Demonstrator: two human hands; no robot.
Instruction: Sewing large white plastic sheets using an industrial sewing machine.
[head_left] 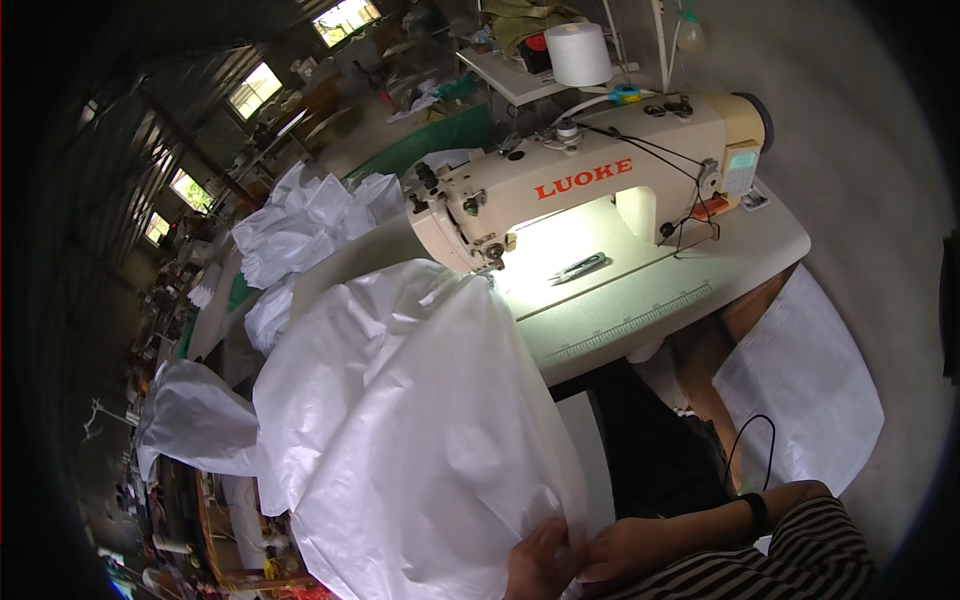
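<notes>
- Nearest to you are your own hands at the bottom edge: your left hand [537, 568] and right hand [628, 548] sit almost touching, both pinched shut on the lower corner of the white sheet [400, 430].
- Your right wrist wears a dark band, with a striped sleeve [800, 560] right under it.
- The sheet runs up and away from your hands, its long axis leaning from that corner toward the needle end of the sewing machine [590, 185]. So the cloth lies ahead and to the left of both hands, and its top edge is about at the presser foot.
- Your left hand is the one more under the cloth; your right is on the free edge, closer to the table [700, 290].
- Small snips [578, 266] lie on the lit bed beside the needle, well apart from your hands.
- More white cloth [300, 225] is piled behind the machine, a thread cone [577, 52] stands on top at the back, and a white paper sheet [800, 390] lies on the floor to your right.
</notes>
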